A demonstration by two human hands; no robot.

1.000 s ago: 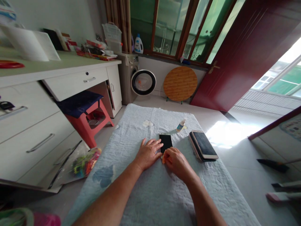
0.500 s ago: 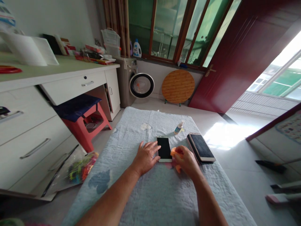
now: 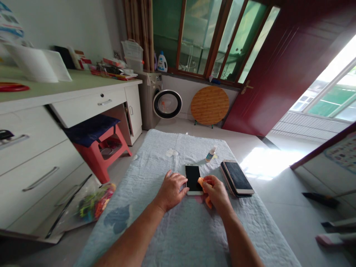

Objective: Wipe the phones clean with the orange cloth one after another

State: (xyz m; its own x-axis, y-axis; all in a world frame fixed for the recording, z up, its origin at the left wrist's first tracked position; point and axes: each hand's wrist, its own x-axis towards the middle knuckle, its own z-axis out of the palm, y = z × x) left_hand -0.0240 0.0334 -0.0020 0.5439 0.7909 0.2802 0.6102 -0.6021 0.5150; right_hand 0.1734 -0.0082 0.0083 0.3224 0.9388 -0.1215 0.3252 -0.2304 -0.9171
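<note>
A white-framed phone [image 3: 193, 178] lies face up on the cloth-covered table [image 3: 178, 237], its screen dark. My left hand [image 3: 172, 190] rests at the phone's left edge, thumb and fingertips against the frame. Pinched in my right hand [image 3: 216, 190] is an orange cloth [image 3: 202, 182], which touches the right side of the screen; part of it hangs below the fingers. A small spray bottle [image 3: 210, 154] stands upright behind the phone. To the right, a gold-framed phone [image 3: 238, 177] lies on top of another dark, flat device.
Beyond the table are a washing machine [image 3: 150, 92] with its door open and a round wooden board [image 3: 210, 105]. On the left stand a desk [image 3: 86, 100], a red stool [image 3: 118, 142] and a clear bag [image 3: 93, 204] on the floor.
My right hand has moved slightly left, bringing the orange cloth onto the screen's right side. My left fingers have drawn back from the screen to the phone's edge.
</note>
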